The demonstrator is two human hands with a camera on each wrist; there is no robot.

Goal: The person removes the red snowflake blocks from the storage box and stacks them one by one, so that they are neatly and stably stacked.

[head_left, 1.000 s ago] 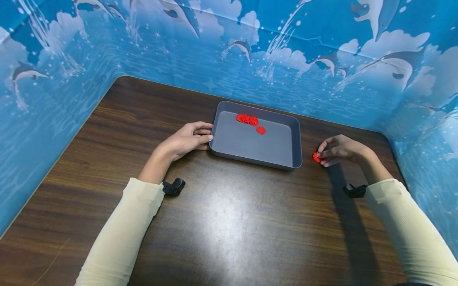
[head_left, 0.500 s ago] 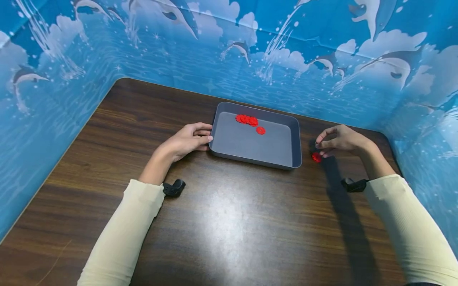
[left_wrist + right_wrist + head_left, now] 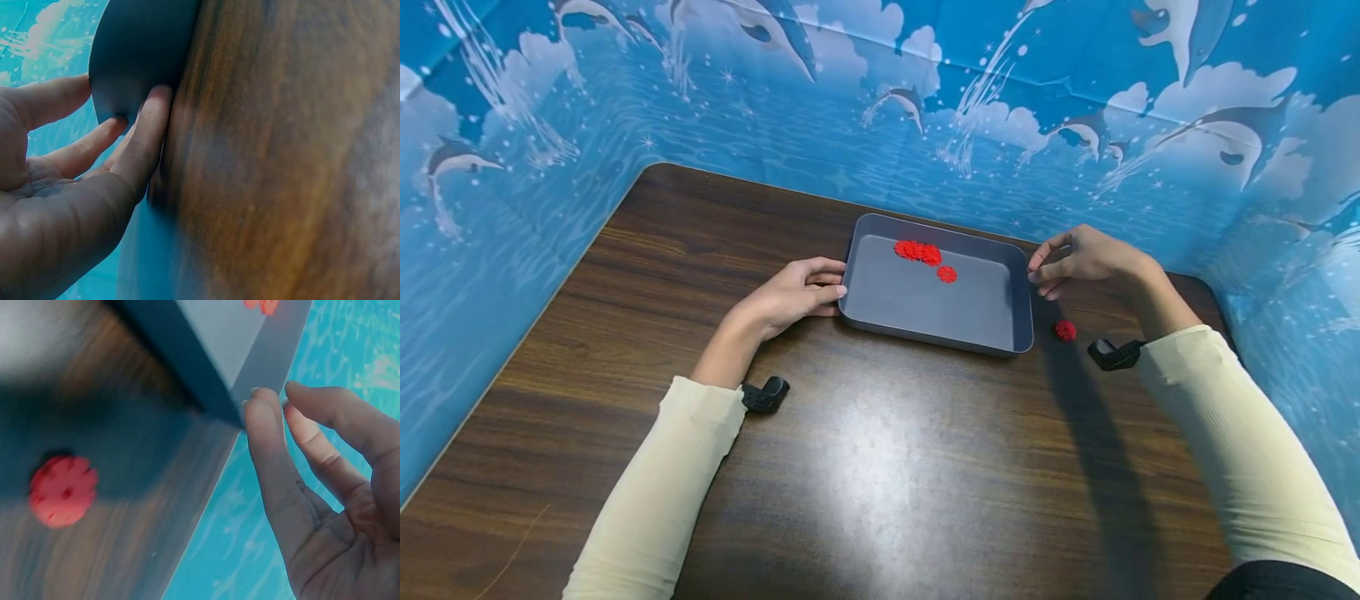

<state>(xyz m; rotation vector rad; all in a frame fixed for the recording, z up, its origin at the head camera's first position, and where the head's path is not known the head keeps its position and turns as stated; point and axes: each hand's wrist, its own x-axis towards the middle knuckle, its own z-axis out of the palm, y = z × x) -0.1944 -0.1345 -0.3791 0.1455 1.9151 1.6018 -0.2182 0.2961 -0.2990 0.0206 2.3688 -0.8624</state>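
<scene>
The left hand [image 3: 786,296] is touching the gray tray [image 3: 925,312] at nine o'clock, and the right hand [image 3: 1086,255] is hanging at its three o'clock rim. Inside, overlapping red discs [image 3: 917,252] are lying toward eleven o'clock, with a single red disc [image 3: 947,274] sitting just off their four o'clock end. A loose disc [image 3: 1064,331] is resting on the wooden table [image 3: 880,450] toward the tray's four o'clock

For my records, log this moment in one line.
Left hand: touching tray | right hand: at tray's right side, grip unclear | red discs: in tray | another disc: on table
</scene>
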